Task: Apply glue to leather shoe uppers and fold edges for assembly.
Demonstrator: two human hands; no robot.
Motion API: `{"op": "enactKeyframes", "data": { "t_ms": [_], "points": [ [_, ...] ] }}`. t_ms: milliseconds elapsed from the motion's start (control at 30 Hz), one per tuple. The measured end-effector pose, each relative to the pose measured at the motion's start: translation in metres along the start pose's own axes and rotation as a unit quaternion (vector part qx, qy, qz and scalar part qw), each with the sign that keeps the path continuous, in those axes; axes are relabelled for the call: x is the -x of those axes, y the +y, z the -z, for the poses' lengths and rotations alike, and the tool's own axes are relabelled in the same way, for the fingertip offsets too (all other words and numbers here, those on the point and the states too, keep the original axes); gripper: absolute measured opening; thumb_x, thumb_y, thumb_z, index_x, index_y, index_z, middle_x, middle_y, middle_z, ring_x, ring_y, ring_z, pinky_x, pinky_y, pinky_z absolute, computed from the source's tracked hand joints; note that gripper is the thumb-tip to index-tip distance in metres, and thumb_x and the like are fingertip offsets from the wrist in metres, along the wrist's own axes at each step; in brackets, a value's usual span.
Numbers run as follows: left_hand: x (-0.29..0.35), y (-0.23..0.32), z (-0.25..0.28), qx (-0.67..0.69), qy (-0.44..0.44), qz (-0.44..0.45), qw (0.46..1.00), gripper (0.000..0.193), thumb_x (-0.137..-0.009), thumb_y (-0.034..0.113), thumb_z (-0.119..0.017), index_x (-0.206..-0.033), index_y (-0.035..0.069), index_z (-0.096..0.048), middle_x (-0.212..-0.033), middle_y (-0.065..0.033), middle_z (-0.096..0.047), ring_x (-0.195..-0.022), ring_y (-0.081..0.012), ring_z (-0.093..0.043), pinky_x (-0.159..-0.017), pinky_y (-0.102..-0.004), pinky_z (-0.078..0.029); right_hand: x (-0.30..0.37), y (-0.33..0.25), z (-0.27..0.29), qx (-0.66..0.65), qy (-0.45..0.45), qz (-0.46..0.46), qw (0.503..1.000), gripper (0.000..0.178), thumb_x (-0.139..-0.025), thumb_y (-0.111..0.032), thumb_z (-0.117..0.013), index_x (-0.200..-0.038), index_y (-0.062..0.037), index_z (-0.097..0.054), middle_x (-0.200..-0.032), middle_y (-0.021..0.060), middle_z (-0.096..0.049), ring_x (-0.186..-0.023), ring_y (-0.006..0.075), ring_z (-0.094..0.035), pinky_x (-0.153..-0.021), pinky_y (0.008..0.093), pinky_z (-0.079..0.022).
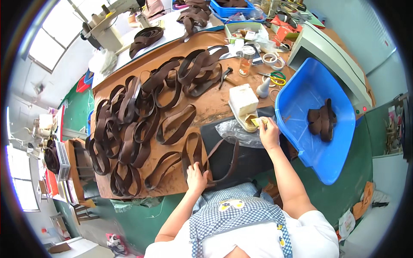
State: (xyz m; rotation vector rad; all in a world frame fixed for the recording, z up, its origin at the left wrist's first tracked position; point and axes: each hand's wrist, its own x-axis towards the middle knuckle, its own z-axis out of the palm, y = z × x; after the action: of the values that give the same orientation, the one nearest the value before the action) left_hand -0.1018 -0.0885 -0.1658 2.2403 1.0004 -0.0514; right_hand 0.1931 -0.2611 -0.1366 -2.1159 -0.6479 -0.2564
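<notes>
My left hand (197,178) is at the front edge of the table with its fingers closed on a dark brown strap (234,157), which loops over a black mat (254,165). To the right, my right hand (269,133) pinches a small yellow piece (258,122), perhaps a brush or pad; its exact kind does not show. That piece is at the mouth of a small round cup (250,124) on a white base. A white block (243,99) stands just behind the cup, and crumpled clear plastic (234,133) lies under it.
Many looped brown straps (129,116) cover the left of the table (211,114). A blue bin (301,99) with brown coiled straps (322,120) stands at right. Scissors (277,77), tape rolls (273,61), a glass jar (246,62) and a hammer (225,76) lie farther back.
</notes>
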Motion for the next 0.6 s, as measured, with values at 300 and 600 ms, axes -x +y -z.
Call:
{"op": "enactKeyframes", "data": {
  "t_ms": [300, 600],
  "points": [
    [-0.031, -0.009, -0.009, -0.187, 0.032, -0.117, 0.975, 0.036, -0.076, 0.021, -0.077, -0.097, 0.001, -0.056, -0.096, -0.0157, -0.061, -0.094, -0.0322, -0.062, -0.079, -0.0401, -0.052, -0.008, -0.008, -0.008, 0.037, -0.034, 0.015, 0.999, 0.008, -0.090, -0.009, -0.064, -0.096, -0.0047, -0.066, -0.092, 0.0131, -0.067, -0.078, 0.0346, -0.067, -0.068, 0.0414, -0.054],
    [-0.042, 0.034, 0.051, 0.148, -0.151, 0.090, 0.973, 0.062, -0.076, 0.043, -0.081, -0.110, -0.003, -0.057, -0.092, -0.0117, -0.066, -0.090, -0.0253, -0.066, -0.080, -0.0348, -0.053, 0.010, -0.007, 0.021, 0.059, -0.034, 0.020, 0.998, 0.009, -0.090, -0.009, -0.063, -0.097, -0.0028, -0.065, -0.090, 0.0155, -0.068, -0.081, 0.0377, -0.067, -0.068, 0.0421, -0.055]
  ]
}}
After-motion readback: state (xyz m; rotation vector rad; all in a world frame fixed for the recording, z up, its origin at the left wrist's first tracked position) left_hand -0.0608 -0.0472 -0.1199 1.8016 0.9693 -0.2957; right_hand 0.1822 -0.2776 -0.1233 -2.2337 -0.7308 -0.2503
